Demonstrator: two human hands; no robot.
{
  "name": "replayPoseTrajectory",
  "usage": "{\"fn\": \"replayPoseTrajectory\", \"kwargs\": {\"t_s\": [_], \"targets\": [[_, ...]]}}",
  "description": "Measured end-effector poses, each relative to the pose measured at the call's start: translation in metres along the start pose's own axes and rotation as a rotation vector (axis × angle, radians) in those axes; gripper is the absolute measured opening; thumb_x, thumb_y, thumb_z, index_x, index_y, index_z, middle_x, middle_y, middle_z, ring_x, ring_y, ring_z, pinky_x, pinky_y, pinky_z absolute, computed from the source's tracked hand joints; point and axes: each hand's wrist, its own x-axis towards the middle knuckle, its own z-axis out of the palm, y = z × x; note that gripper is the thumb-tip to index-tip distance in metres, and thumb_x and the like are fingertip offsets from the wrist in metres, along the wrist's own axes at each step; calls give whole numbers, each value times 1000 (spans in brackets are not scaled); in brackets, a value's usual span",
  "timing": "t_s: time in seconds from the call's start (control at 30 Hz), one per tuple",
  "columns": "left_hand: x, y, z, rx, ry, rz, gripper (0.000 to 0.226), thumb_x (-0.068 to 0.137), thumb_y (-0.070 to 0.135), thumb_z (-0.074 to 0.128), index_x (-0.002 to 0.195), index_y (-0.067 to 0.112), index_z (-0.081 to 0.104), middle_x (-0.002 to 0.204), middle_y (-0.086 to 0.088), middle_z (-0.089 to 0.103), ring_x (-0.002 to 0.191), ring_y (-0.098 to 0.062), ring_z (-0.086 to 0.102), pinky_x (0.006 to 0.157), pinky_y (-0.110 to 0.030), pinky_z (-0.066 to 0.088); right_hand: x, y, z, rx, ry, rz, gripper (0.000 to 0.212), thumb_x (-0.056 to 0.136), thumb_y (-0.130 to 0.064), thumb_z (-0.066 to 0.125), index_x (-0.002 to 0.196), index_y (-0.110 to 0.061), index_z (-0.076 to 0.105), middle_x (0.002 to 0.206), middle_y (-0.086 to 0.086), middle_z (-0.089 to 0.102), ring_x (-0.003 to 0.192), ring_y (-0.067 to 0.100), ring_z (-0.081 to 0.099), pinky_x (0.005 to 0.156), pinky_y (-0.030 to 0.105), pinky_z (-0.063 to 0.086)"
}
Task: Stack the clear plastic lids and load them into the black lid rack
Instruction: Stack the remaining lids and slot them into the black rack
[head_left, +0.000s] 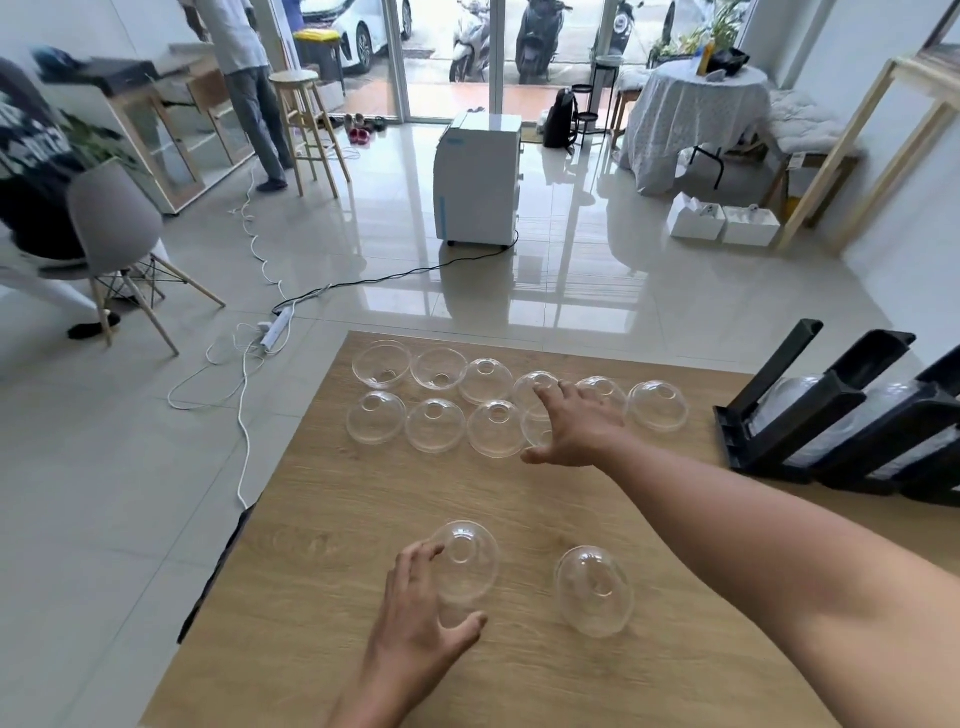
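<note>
Left hand (415, 613) fingers curl round near lid stack (465, 564), steadying it; right hand (576, 426), fingers spread, reaches over counter (363, 519) lid rows for next.

Bright daylight through glass doors (452, 57); floor (519, 270) glare, warped edges.

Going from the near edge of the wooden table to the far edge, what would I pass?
Left hand holding a lid stack, beside a second stack → right hand reaching into the near row of lids → far row of lids.
</note>
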Motion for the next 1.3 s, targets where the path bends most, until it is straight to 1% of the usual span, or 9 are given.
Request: {"fn": "replayPoseTrajectory", "kwargs": {"t_s": [0.33, 0.57, 0.7, 0.8, 0.9, 1.03, 1.13, 1.23, 1.3], "targets": [[26, 12, -9, 44, 7, 15, 92, 64, 66, 74, 140, 26, 41, 136, 16, 37, 129, -5, 38, 107, -21, 35, 23, 9, 14, -99, 26, -40, 111, 68, -89, 59, 157, -30, 27, 155, 5, 47, 141, 35, 42, 112, 48, 36], [119, 41, -35, 207, -90, 102, 93, 72, 55, 83, 144, 17, 40, 141, 4, 43, 132, -17, 41, 109, -33, 41, 18, 11, 20, -87, -15, -47, 110, 68, -83, 61, 158, -33, 22, 158, 5, 41, 141, 36, 43, 105, 53, 41], [182, 59, -38, 385, -171, 135, 96, 70, 50, 86, 146, 16, 39, 145, -3, 44, 136, -24, 40, 116, -39, 35, 1, 18, 19, -52, -14, -40, 107, 67, -82, 58, 158, -41, 20, 156, 4, 43, 136, 35, 48, 101, 50, 47], [217, 69, -35, 515, -246, 191, 99, 70, 48, 86, 149, 17, 35, 149, -3, 42, 137, -26, 43, 112, -44, 41, -22, 25, 5, 108, 38, -4, 105, 65, -80, 59, 157, -49, 17, 150, 2, 42, 129, 31, 51, 94, 48, 53], [240, 75, -30, 594, -339, 273, 102, 72, 43, 85, 154, 16, 29, 154, -4, 37, 142, -27, 37, 116, -42, 38, -60, 33, -5, 441, 155, 9, 99, 63, -70, 66, 150, -53, 23, 142, -3, 37, 123, 27, 53, 89, 47, 57], [256, 77, -18, 716, -436, 326, 109, 75, 41, 84, 160, 16, 20, 162, -7, 33, 147, -30, 33, 121, -41, 30, -130, 46, 14, 901, 408, 60, 82, 65, -51, 82, 132, -47, 36, 134, -13, 39, 117, 7, 54, 90, 31, 55], [258, 77, -9, 756, -488, 335, 105, 74, 37, 86, 157, 18, 25, 152, -6, 43, 138, -32, 44, 112, -41, 41, -178, 47, 48, 1161, 556, 138, 85, 64, -43, 91, 129, -40, 38, 137, -13, 51, 125, 8, 58, 97, 27, 52], [258, 78, -6, 767, -496, 384, 97, 73, 32, 87, 152, 19, 33, 142, -6, 47, 127, -33, 51, 102, -42, 47, -204, 37, 91, 1242, 626, 170, 86, 66, -29, 96, 128, -29, 38, 142, -13, 54, 137, 15, 53, 111, 35, 44], [256, 80, -7, 736, -491, 401, 95, 72, 32, 88, 150, 19, 34, 140, -6, 46, 123, -33, 53, 96, -44, 51, -212, 26, 117, 1193, 641, 198, 85, 66, -29, 95, 128, -25, 37, 145, -13, 54, 136, 16, 53, 110, 36, 42]]}}
